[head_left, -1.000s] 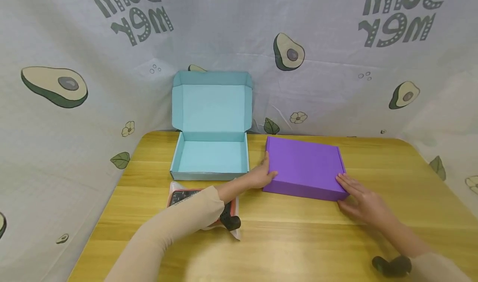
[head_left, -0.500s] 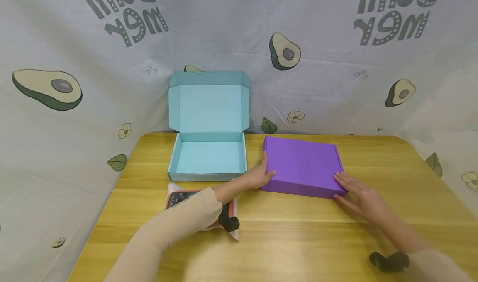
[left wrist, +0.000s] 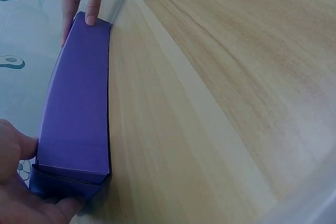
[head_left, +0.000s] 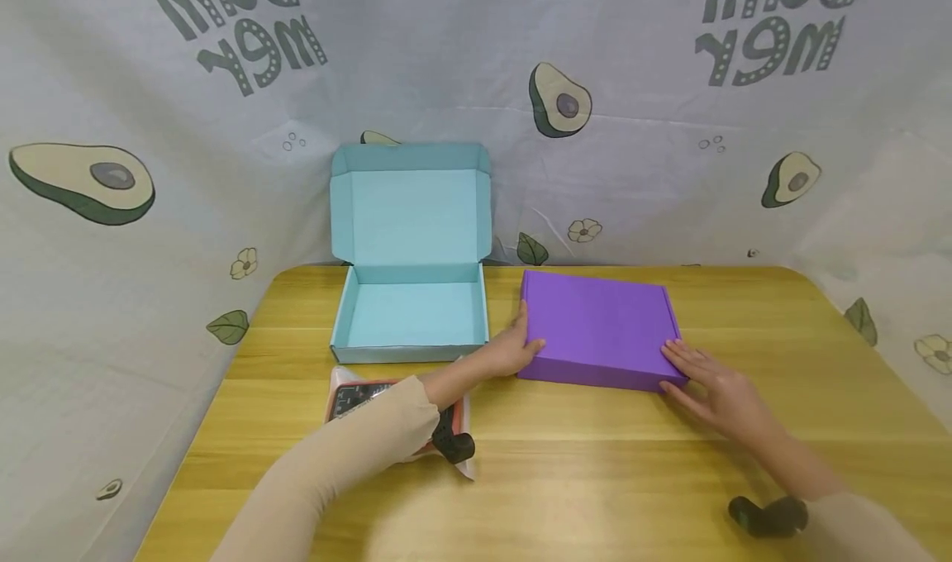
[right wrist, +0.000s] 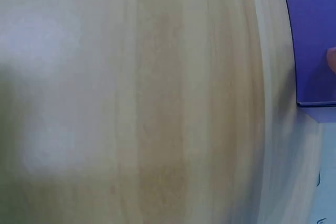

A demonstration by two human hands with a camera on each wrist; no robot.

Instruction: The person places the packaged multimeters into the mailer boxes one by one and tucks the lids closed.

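Note:
A closed purple cardboard box [head_left: 598, 318] lies on the table, turned slightly askew. My left hand [head_left: 508, 351] grips its left end, thumb at the front top edge and fingers along the side. At the right front corner my right hand [head_left: 717, 392] holds the box, fingers over the top edge and thumb on the front face. The left wrist view shows the long front of the purple box [left wrist: 76, 98] between both hands. In the right wrist view only a corner of the purple box [right wrist: 315, 40] and a fingertip appear.
An open light-blue box [head_left: 408, 353] stands to the left, lid raised against the avocado-print curtain [head_left: 632, 173]. In front of it lies a clear-wrapped flat item with a black and orange face [head_left: 360, 392], partly hidden beneath my left sleeve. All sit on a wooden table [head_left: 580, 479].
The whole scene shifts slightly left in the head view. Both hands keep their hold on the purple box, whose front right corner sits a little higher in the frame.

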